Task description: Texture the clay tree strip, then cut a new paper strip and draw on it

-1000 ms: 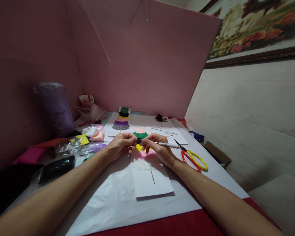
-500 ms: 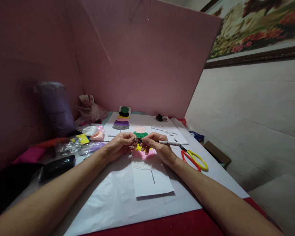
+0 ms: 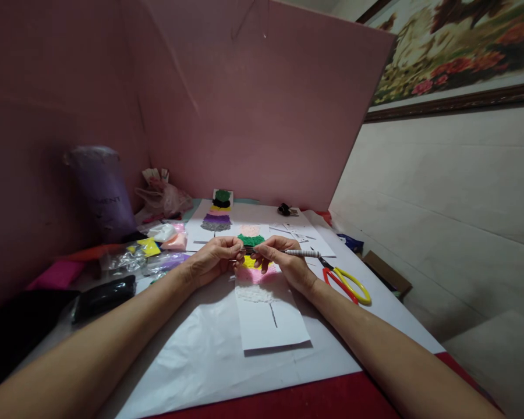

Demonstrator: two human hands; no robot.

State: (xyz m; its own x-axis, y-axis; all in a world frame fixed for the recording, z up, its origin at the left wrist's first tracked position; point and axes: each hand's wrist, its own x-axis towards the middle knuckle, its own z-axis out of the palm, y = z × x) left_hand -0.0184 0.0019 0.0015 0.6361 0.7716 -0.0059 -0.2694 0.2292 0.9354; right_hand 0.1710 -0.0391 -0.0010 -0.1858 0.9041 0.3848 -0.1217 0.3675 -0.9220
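Note:
My right hand (image 3: 283, 259) is closed round a slim pen-like tool with a ribbed grey-and-white handle (image 3: 303, 253); its handle end points right. Thumb and fingertips of my left hand (image 3: 220, 257) pinch close to the tool's other end, and what lies between them is too small to make out. Both hands hover over a white sheet of paper (image 3: 262, 334) bearing rough textured bands of pale pink, green (image 3: 250, 240), yellow, pink and white (image 3: 255, 294), with a dark drawn line below. The part of the bands between the hands is partly hidden.
Scissors with red and yellow handles (image 3: 347, 285) lie at the right. Behind is a second banded picture (image 3: 217, 219), with a black clip-like object (image 3: 283, 209) nearby. Bags of coloured clay-like material (image 3: 148, 247), a black packet (image 3: 105, 298) and a purple cylinder (image 3: 107, 192) stand left.
Both hands stay in nearly the same place with the tool, fingertips shifting only slightly. The whole view has moved a touch.

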